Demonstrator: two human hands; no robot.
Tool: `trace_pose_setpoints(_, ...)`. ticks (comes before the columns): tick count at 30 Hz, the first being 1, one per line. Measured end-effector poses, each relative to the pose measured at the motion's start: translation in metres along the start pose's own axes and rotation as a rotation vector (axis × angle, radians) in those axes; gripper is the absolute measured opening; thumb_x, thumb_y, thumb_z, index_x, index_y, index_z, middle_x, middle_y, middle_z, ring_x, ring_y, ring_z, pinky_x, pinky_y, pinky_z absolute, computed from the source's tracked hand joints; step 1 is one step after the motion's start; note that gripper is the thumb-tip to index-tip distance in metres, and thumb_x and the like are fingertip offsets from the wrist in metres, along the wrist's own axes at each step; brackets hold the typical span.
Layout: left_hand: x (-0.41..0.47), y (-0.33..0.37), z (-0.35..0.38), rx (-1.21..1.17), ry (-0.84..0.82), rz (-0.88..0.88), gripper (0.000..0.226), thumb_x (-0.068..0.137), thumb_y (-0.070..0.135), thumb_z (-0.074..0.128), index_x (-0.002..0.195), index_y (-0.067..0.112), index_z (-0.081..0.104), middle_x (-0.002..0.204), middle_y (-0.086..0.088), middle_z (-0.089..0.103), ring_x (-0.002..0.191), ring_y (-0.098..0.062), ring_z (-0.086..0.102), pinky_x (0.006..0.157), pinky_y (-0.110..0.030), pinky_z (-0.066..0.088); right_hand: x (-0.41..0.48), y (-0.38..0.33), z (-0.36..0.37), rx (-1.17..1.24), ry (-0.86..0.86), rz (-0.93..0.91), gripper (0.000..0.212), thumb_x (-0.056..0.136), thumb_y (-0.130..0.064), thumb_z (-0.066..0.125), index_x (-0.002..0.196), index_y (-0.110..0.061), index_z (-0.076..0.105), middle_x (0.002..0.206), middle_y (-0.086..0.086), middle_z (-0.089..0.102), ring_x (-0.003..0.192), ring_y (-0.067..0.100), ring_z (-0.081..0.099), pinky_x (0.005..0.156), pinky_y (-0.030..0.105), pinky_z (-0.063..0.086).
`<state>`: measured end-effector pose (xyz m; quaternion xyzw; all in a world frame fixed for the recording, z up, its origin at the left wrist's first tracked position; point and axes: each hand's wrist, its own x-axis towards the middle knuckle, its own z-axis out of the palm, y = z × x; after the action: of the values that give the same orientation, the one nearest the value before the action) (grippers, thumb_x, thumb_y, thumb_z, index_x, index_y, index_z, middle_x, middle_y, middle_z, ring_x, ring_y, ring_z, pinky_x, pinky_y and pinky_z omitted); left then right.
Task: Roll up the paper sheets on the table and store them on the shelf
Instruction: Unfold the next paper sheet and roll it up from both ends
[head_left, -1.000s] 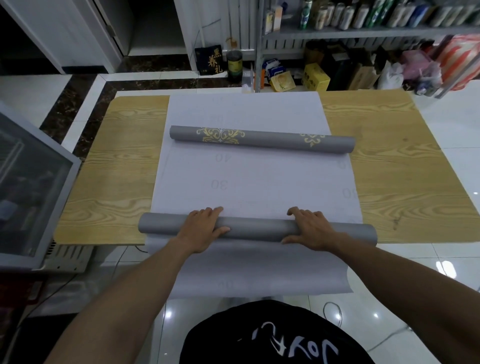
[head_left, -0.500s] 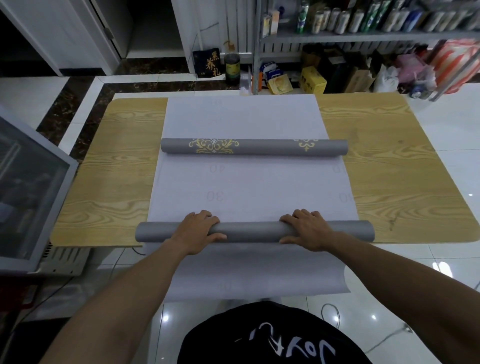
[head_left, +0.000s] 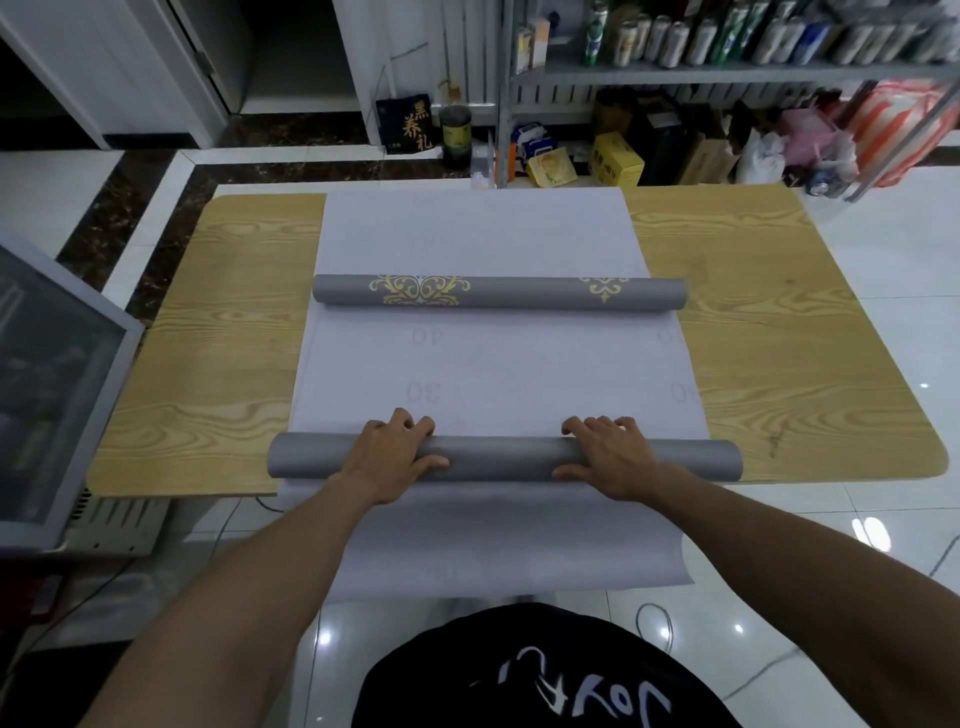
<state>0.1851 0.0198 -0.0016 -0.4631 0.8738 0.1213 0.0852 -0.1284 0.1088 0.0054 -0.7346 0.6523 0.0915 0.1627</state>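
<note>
Item: grey near roll (head_left: 498, 460) at near edge of table (head_left: 208, 364), on sheet (head_left: 493, 364) printed "30", "40".
I see left hand (head_left: 389, 457) and right hand (head_left: 608, 457) curled round it; gold-patterned far roll (head_left: 519, 292) beyond, shelf (head_left: 675, 73) behind.

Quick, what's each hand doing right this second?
Left hand: fingers curled over the near grey roll, holding it.
Right hand: curled round the same roll, holding it.

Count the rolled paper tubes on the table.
2. The plain grey roll lies at the table's near edge, gripped by the left hand and right hand. The gold-patterned roll lies farther back across the flat sheet. None seems hidden.
</note>
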Motion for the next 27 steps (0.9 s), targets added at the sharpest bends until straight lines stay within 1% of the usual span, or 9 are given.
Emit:
trace_pose_setpoints(2,0.000,0.001,0.002,0.009,0.040,0.010,0.077,0.080,0.078,0.009,0.110,0.021,0.052,0.107,-0.003,0.048,0.080,-0.022,0.052,0.089,-0.034,0.041,0.001,0.000,-0.005,0.013,-0.023,0.001,0.055,0.087,-0.068,0.036,0.116,-0.022,0.043,0.110,0.002,0.061,0.102,0.022,0.055,0.097,0.042,0.033)
trace_pose_setpoints(5,-0.004,0.000,0.006,-0.031,0.066,0.000,0.092,0.074,0.083,0.006,0.117,0.020,0.056,0.106,0.000,0.049,0.088,-0.020,0.052,0.096,-0.036,0.038,0.003,0.001,-0.006,0.009,-0.076,0.030,0.053,0.091,-0.065,0.032,0.115,-0.020,0.045,0.110,0.002,0.062,0.104,0.023,0.055,0.098,0.042,0.031)
trace_pose_setpoints(9,-0.008,0.000,0.013,0.035,-0.011,0.022,0.111,0.065,0.091,0.000,0.142,0.018,0.035,0.122,-0.001,0.051,0.112,-0.020,0.049,0.110,-0.039,0.025,0.002,0.004,-0.003,0.001,-0.096,0.039,0.074,0.083,-0.075,0.014,0.123,-0.022,0.047,0.122,0.002,0.049,0.114,0.021,0.043,0.100,0.041,0.033)
trace_pose_setpoints(12,-0.006,0.001,0.010,-0.041,-0.007,0.011,0.087,0.073,0.082,0.024,0.130,0.019,0.036,0.116,-0.001,0.060,0.111,-0.020,0.053,0.113,-0.042,0.021,-0.002,0.004,-0.002,-0.002,-0.103,0.014,0.099,0.066,-0.089,0.013,0.132,-0.021,0.040,0.125,0.003,0.040,0.114,0.021,0.039,0.098,0.042,0.036)
trace_pose_setpoints(15,-0.004,0.003,0.004,0.009,-0.008,0.047,0.060,0.077,0.077,0.025,0.101,0.023,0.038,0.093,0.002,0.059,0.093,-0.020,0.054,0.108,-0.044,0.026,-0.003,0.004,0.002,0.099,-0.036,0.018,0.081,0.075,-0.074,0.051,0.134,-0.021,0.035,0.125,0.001,0.046,0.114,0.022,0.044,0.097,0.041,0.037)
trace_pose_setpoints(17,-0.003,0.001,0.004,0.050,-0.005,0.055,0.057,0.081,0.074,0.020,0.094,0.023,0.041,0.093,0.001,0.057,0.094,-0.021,0.051,0.106,-0.043,0.028,-0.003,0.005,0.000,0.105,-0.031,0.014,0.064,0.082,-0.069,0.049,0.124,-0.022,0.041,0.119,0.000,0.053,0.109,0.021,0.050,0.096,0.040,0.037)
trace_pose_setpoints(21,0.001,-0.001,0.009,0.061,0.085,0.099,0.082,0.084,0.076,0.004,0.094,0.020,0.062,0.096,0.001,0.054,0.094,-0.019,0.049,0.091,-0.039,0.039,-0.002,0.009,-0.005,0.039,-0.083,0.014,0.056,0.091,-0.064,0.033,0.125,-0.021,0.048,0.124,0.003,0.051,0.115,0.021,0.044,0.103,0.043,0.030)
trace_pose_setpoints(24,-0.002,0.007,0.015,-0.093,0.072,0.024,0.059,0.092,0.064,0.028,0.119,0.019,0.054,0.111,0.000,0.055,0.102,-0.020,0.051,0.090,-0.035,0.037,-0.004,0.008,-0.003,0.034,-0.095,-0.007,0.081,0.079,-0.077,0.024,0.135,-0.020,0.040,0.128,0.003,0.040,0.118,0.022,0.038,0.104,0.043,0.031)
trace_pose_setpoints(27,-0.003,0.013,0.015,-0.169,0.114,-0.025,0.038,0.094,0.053,0.042,0.110,0.019,0.050,0.104,0.000,0.055,0.094,-0.020,0.051,0.083,-0.034,0.038,-0.006,0.005,0.000,0.149,-0.049,-0.010,0.083,0.073,-0.075,0.054,0.132,-0.020,0.036,0.126,0.002,0.046,0.112,0.021,0.043,0.096,0.040,0.038)
